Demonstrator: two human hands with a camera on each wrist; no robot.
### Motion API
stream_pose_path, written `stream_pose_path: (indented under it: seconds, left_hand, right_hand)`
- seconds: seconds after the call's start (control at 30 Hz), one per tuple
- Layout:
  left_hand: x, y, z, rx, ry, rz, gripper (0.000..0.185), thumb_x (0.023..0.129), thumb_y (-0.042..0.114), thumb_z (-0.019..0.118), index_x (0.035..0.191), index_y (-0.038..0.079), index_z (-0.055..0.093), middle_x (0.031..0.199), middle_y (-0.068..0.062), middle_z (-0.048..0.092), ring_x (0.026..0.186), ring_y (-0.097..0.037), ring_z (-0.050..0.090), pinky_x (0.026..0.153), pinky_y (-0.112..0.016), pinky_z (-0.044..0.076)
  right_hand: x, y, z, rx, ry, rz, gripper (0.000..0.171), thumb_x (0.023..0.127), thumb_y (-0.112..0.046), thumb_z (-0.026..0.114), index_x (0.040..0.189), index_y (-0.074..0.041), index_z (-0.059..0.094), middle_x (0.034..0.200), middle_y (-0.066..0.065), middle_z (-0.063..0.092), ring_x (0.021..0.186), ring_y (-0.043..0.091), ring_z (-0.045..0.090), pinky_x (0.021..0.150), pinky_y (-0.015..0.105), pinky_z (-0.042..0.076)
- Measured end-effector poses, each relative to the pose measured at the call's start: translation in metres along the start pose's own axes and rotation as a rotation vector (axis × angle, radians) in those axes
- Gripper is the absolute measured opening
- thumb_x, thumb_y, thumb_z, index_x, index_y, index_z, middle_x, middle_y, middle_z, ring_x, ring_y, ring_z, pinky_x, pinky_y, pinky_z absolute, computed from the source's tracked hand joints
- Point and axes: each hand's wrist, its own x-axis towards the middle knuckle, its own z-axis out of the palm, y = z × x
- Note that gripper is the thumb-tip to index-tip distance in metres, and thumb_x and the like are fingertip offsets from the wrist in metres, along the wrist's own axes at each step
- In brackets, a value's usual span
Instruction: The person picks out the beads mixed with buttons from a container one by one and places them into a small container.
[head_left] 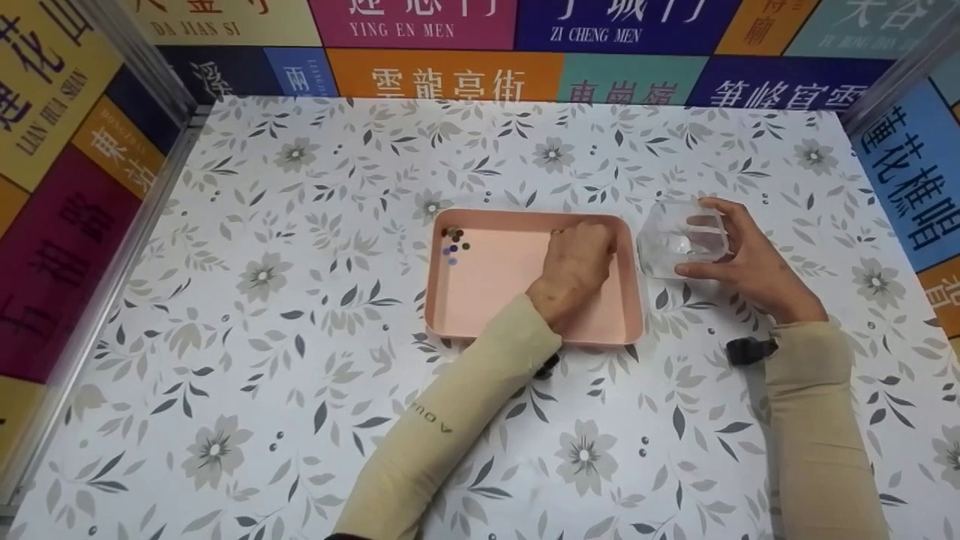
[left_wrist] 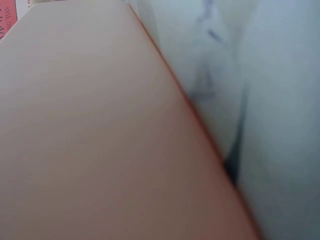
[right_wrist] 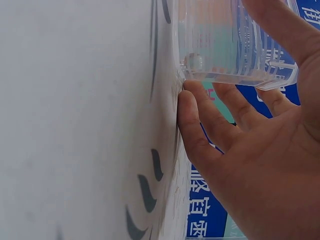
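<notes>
A shallow pink tray (head_left: 487,300) sits mid-table. My left hand (head_left: 574,270) reaches into its right half, knuckles up and fingers bent down near the far right corner. Its fingertips are hidden under the hand, so I cannot tell whether they pinch anything. In the tray's far left corner lie several small round beads (head_left: 453,247), some dark, some blue. Just right of the tray, my right hand (head_left: 750,262) holds a clear plastic container (head_left: 667,240) between thumb and fingers. A small shiny piece (right_wrist: 195,62) shows inside it in the right wrist view.
A white tablecloth (head_left: 225,322) with grey flowers and leaves covers the table. Panels (head_left: 450,75) with large characters stand along the back and sides. Close up, the tray's pink wall (left_wrist: 100,125) fills most of the left wrist view.
</notes>
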Motion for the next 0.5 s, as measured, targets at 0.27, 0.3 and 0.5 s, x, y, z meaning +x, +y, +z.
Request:
stream_pose_path:
  seconds: [0.27, 0.3, 0.5]
  left_hand:
    - [0.0009, -0.0011, -0.0015, -0.082, 0.021, 0.011, 0.017, 0.099, 0.015, 0.063, 0.092, 0.021, 0.078, 0.092, 0.004, 0.078, 0.085, -0.015, 0.073, 0.079, -0.036, 0.06]
    - [0.0015, -0.0011, -0.0018, -0.098, 0.022, 0.014, 0.017, 0.099, 0.015, 0.063, 0.093, 0.022, 0.078, 0.092, 0.004, 0.078, 0.085, -0.015, 0.072, 0.079, -0.036, 0.059]
    - [0.0019, -0.0017, -0.003, -0.154, 0.058, 0.04, 0.022, 0.1, 0.015, 0.061, 0.1, 0.026, 0.08, 0.095, 0.008, 0.077, 0.087, -0.011, 0.071, 0.076, -0.031, 0.058]
  right_hand:
    - [-0.0002, 0.0003, 0.0008, -0.002, 0.0, 0.004, 0.1, 0.085, -0.011, 0.086, 0.16, -0.036, 0.024, 0.16, 0.01, 0.041, 0.145, 0.029, 0.047, 0.095, 0.013, 0.049]
    - [-0.0003, -0.0001, 0.0007, -0.003, 0.001, 0.006, 0.1, 0.085, -0.011, 0.086, 0.16, -0.035, 0.023, 0.16, 0.009, 0.041, 0.145, 0.028, 0.047, 0.095, 0.013, 0.049]
    - [-0.0015, -0.0016, 0.001, 0.007, 0.0, -0.002, 0.1, 0.086, -0.01, 0.085, 0.161, -0.033, 0.023, 0.16, 0.01, 0.04, 0.144, 0.028, 0.047, 0.094, 0.014, 0.049]
